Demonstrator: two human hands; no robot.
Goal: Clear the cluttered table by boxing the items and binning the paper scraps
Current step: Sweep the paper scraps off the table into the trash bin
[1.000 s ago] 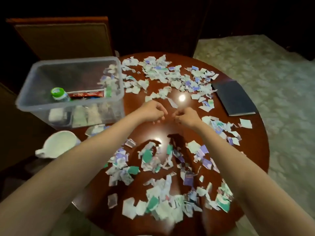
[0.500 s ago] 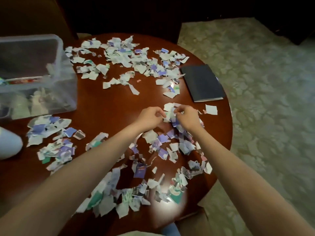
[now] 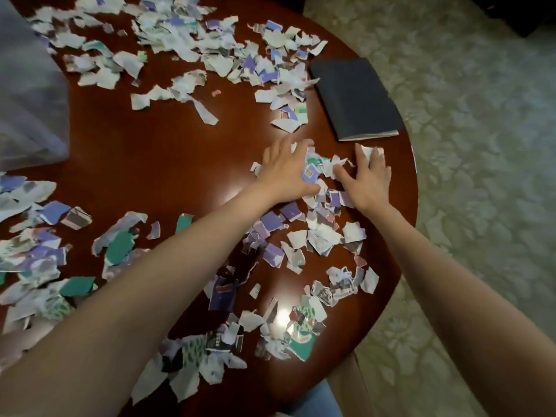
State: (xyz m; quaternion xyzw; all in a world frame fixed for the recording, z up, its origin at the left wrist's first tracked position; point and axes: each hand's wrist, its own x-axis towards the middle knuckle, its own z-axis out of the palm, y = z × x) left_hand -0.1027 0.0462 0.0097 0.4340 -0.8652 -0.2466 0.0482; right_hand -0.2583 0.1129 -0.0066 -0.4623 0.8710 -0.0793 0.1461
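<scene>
Your left hand [image 3: 284,171] and right hand [image 3: 368,180] spread flat on torn coloured paper scraps [image 3: 326,236], centre-right; raking could spill some off the edge.

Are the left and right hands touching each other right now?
Apart. Head view: left hand and right hand lie spread on the paper scraps, with scraps showing between them.

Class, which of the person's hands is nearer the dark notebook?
Right. The right hand lies flat on scraps just short of the near edge of the notebook; the left hand lies on scraps further off, to its lower left.
</scene>
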